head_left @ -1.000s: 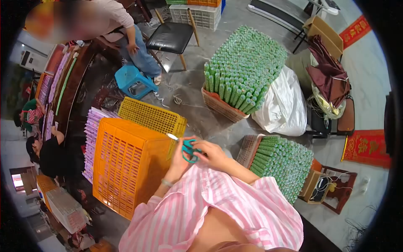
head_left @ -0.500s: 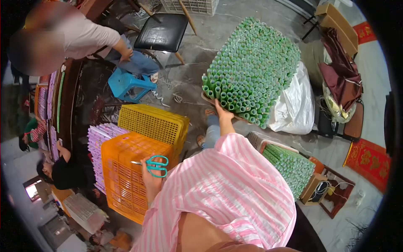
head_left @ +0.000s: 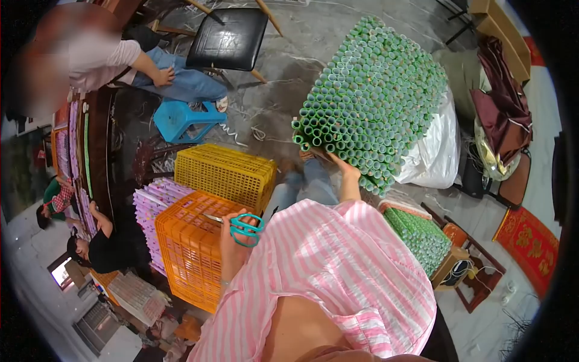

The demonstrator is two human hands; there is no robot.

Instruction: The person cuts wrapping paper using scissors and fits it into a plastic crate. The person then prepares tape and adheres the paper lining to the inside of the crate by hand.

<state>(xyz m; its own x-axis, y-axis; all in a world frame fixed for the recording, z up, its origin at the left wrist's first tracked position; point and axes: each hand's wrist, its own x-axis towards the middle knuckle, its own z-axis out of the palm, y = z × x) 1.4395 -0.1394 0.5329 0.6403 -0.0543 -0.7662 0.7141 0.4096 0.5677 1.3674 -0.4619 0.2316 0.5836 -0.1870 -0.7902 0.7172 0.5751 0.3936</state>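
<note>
Both hands were busy: left hand (head_left: 230, 246) gripped scissors (head_left: 248, 228), right hand (head_left: 348, 172) touched green tubes (head_left: 368, 102), couldn't tell finger spread; low support mattered tbh.

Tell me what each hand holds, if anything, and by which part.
The left hand holds scissors around the middle, teal loops and blades sticking out. The right hand is at the near edge of the green tubes; whether it grips cannot be told.

Glossy black seat (head_left: 228, 38), matt orange plastic crate (head_left: 192, 247), shiny metal blades on teal plastic-handled scissors (head_left: 246, 230), striped cloth shirt (head_left: 332, 265).
</note>
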